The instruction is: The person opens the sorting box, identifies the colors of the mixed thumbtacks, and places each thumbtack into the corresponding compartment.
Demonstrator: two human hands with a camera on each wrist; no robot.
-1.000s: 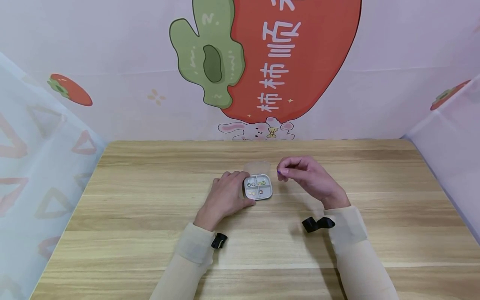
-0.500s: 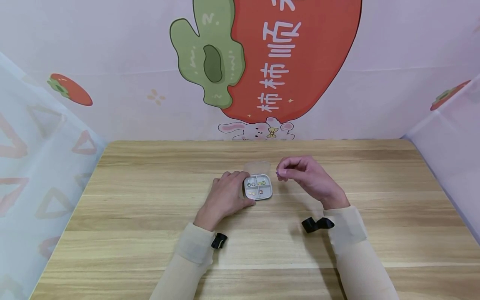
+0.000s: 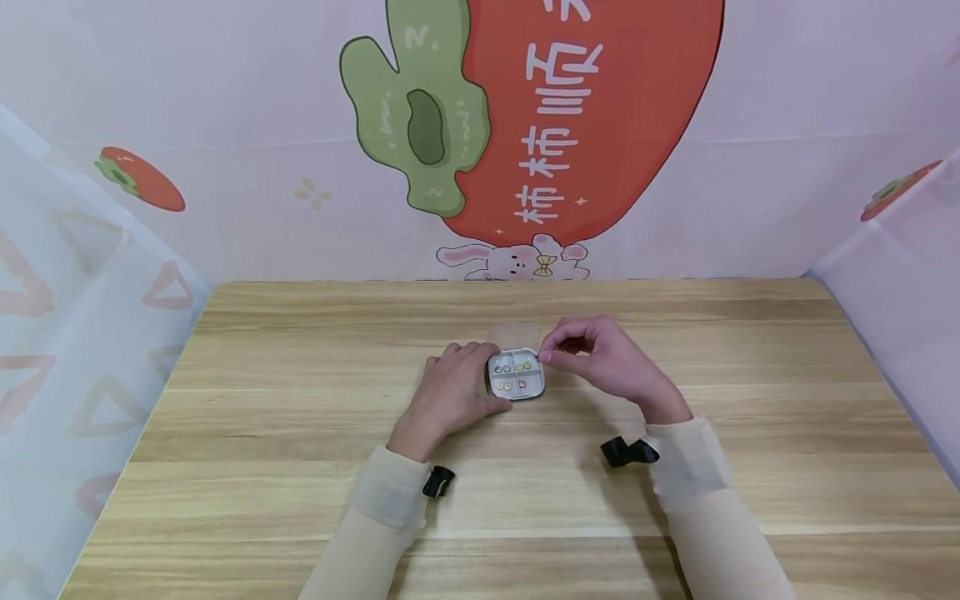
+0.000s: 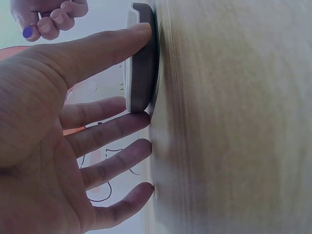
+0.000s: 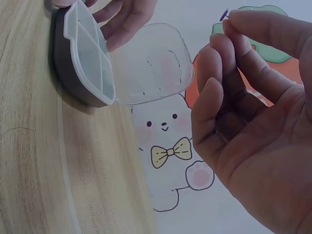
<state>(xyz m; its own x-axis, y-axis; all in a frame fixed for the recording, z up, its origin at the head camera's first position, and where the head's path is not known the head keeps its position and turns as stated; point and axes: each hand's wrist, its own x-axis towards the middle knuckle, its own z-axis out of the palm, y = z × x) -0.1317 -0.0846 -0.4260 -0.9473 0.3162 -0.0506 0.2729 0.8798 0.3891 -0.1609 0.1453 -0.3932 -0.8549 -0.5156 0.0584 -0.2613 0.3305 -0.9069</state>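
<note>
A small four-compartment pill box (image 3: 529,389), pale inside with a dark base, stands on the table with its clear lid (image 5: 161,63) flipped back. My left hand (image 3: 452,400) grips it from the left side, thumb along the near side and forefinger at the far corner. Several small round studs, mostly in pairs, lie in the compartments; the front right one has a single reddish stud (image 3: 522,384). Thumb and forefinger of my right hand (image 3: 603,362) pinch a purple stud earring (image 5: 224,15), a flat disc with a thin pin, just above the box's back right corner.
The wooden table (image 3: 300,367) runs back to a printed cloth wall (image 3: 285,225) with a large persimmon and a rabbit. Similar cloth hangs on both sides. A black wrist camera (image 3: 630,452) sits at the right cuff, another camera (image 3: 438,482) at the left.
My right hand has moved left and slightly toward me, bringing the purple stud earring from beside the box to its back right edge. My left hand and the box have stayed still.
</note>
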